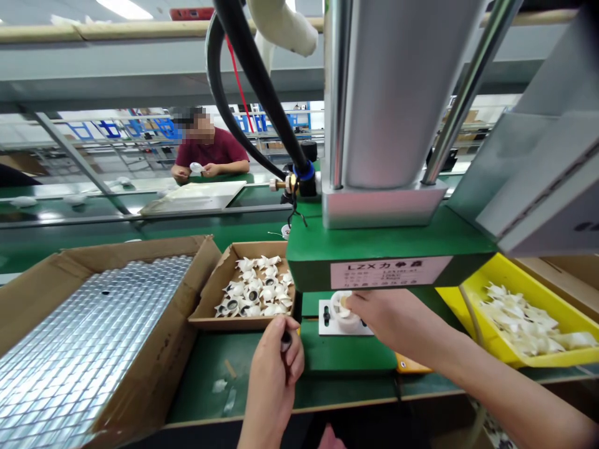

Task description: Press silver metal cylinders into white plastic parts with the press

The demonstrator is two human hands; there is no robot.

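My left hand (276, 362) is closed in front of the press, with its fingers curled round a small dark round part (286, 340), mostly hidden by them. My right hand (388, 318) reaches under the press head (384, 249). Its fingertips pinch a small white bladed fan wheel (345, 302) at the round white holder (345, 319). The holder stands on a white plate (322, 329) on the green press base (346, 355). My fingers partly hide the fan wheel, so I cannot tell if it is fully seated.
A shallow carton (196, 319) holds white fan wheels, some with dark rings. Left of it, a large carton (135, 380) is full of shiny metal cylinders. A yellow bin (510, 362) holds more white fan wheels. Across the line sits a person (210, 149) holding a white part.
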